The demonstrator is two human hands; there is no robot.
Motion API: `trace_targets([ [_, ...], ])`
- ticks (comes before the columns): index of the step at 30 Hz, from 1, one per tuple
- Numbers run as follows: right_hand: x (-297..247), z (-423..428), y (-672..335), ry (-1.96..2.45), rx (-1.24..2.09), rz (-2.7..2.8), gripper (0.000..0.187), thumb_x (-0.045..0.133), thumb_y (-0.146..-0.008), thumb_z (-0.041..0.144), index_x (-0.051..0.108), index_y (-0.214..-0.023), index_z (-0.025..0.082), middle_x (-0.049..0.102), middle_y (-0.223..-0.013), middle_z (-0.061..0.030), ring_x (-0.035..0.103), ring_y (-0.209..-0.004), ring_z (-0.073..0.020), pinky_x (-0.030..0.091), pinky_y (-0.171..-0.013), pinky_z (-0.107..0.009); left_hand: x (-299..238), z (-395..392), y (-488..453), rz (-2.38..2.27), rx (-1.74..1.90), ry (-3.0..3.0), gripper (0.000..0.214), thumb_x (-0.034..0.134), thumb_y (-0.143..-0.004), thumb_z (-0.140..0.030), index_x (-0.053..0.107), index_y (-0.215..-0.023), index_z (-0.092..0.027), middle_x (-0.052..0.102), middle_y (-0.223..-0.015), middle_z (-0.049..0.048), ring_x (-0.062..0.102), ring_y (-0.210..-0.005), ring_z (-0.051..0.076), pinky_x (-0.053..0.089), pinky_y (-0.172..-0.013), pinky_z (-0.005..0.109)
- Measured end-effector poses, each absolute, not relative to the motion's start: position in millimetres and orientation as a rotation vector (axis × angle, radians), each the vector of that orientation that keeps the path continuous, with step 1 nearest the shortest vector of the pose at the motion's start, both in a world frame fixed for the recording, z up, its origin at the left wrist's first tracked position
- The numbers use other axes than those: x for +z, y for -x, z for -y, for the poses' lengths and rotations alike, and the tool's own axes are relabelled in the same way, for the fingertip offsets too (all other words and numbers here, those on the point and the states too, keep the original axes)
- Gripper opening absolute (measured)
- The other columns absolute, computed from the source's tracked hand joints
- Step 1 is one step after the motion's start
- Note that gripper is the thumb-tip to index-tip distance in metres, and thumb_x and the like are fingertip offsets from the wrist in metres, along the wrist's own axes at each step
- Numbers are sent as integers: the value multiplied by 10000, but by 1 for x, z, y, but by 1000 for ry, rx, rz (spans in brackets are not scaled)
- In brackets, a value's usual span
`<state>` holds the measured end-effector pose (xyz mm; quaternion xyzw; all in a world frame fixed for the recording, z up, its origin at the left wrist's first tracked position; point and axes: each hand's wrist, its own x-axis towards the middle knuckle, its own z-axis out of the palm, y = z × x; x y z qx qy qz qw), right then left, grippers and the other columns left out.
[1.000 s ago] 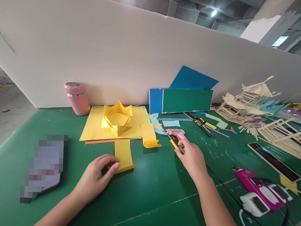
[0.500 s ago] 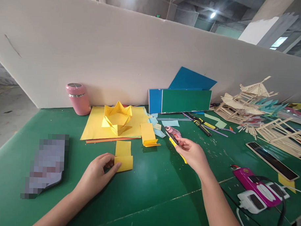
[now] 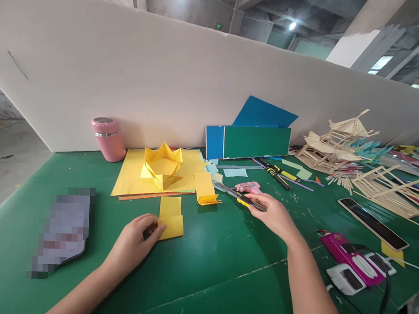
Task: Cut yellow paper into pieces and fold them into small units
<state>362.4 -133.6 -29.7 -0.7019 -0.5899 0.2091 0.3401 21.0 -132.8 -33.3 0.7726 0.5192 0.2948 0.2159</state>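
Observation:
My left hand (image 3: 134,243) pinches the near-left corner of a folded yellow paper strip (image 3: 171,217) lying on the green table (image 3: 208,271). My right hand (image 3: 274,215) grips a yellow and black utility knife (image 3: 240,197), its blade pointing left toward another folded yellow piece (image 3: 206,189). A pink glue gun (image 3: 248,187) lies just behind the knife. A yellow folded paper crown-shaped box (image 3: 162,165) sits on yellow sheets (image 3: 133,175) further back.
A pink flask (image 3: 107,139) stands at the back left by the white partition (image 3: 164,82). Blue and green cards (image 3: 254,140) lean on it. Stick models (image 3: 343,143), a phone (image 3: 372,223), a magenta device (image 3: 352,258) on a power strip and a blurred object (image 3: 64,232) lie around.
My right hand lifted the utility knife from beside the glue gun and turned it so the blade points left. The yellow strip's near end got folded over under my left hand.

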Motion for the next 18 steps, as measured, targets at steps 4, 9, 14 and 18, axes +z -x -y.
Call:
trace_targets([
  [4,-20,144,-371,1809,735,1616,236,570,-710,273,652,-926,225,661,-1105,-75,645,-1006,-275,517,-797,-364,-35,132,-21,-1456,820,-2134,311,457,-820,-462,511,-628,-223,495,-568,-26,479,-503,151,398,-478,242],
  [9,-13,149,-371,1876,724,1660,175,526,-755,268,542,-927,239,645,-1074,-73,642,-1021,-273,520,-782,-366,-35,131,-21,-1472,822,-2147,331,454,-820,-472,503,-612,-218,479,-550,-35,462,-487,143,384,-466,240],
  [14,-18,143,-360,1880,526,1609,161,463,-820,293,482,-974,249,640,-1067,-83,659,-961,-268,522,-739,-372,-34,131,-22,-1443,819,-2160,299,476,-804,-460,500,-628,-220,492,-559,-36,472,-499,141,403,-480,237],
  [18,-24,139,-353,1796,556,1632,180,469,-820,300,479,-993,252,637,-1054,-73,660,-937,-259,522,-746,-382,-34,131,-23,-1445,823,-2168,285,484,-789,-446,480,-615,-222,489,-557,-38,468,-502,139,401,-480,235],
])
